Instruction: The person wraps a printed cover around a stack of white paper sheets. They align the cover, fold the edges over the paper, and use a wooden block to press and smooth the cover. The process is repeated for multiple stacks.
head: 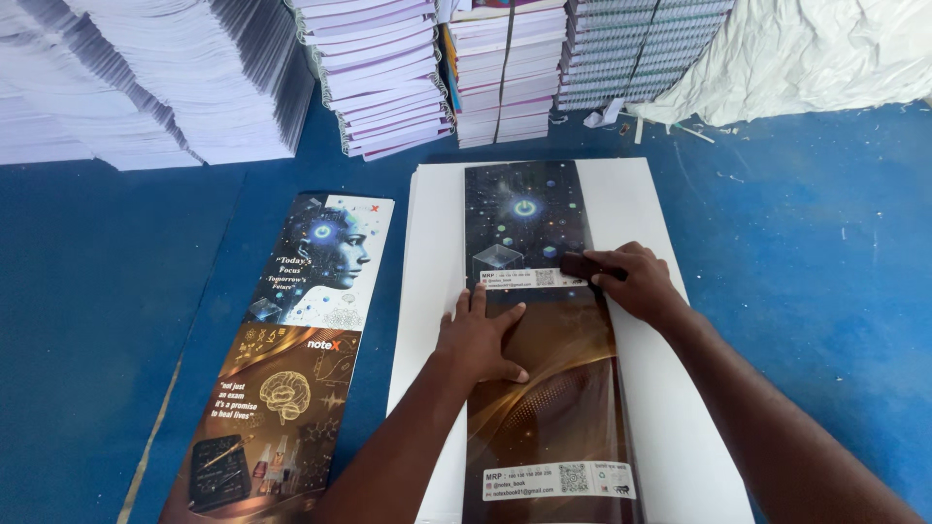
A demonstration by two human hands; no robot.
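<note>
A long glossy cover sheet (529, 223), dark blue above and brown below, lies on a stack of white sheets (636, 204). My left hand (478, 340) rests flat on the sheet's left half, fingers spread. My right hand (631, 281) presses a small dark block (582, 267) against the sheet near its right edge. A second pile of printed cover sheets (296, 359) lies to the left on the blue floor.
Tall stacks of white paper (146, 87) and bound notebooks (505, 68) line the back. A crumpled white sack (825, 53) sits at the back right. Blue floor (825, 252) surrounds the work.
</note>
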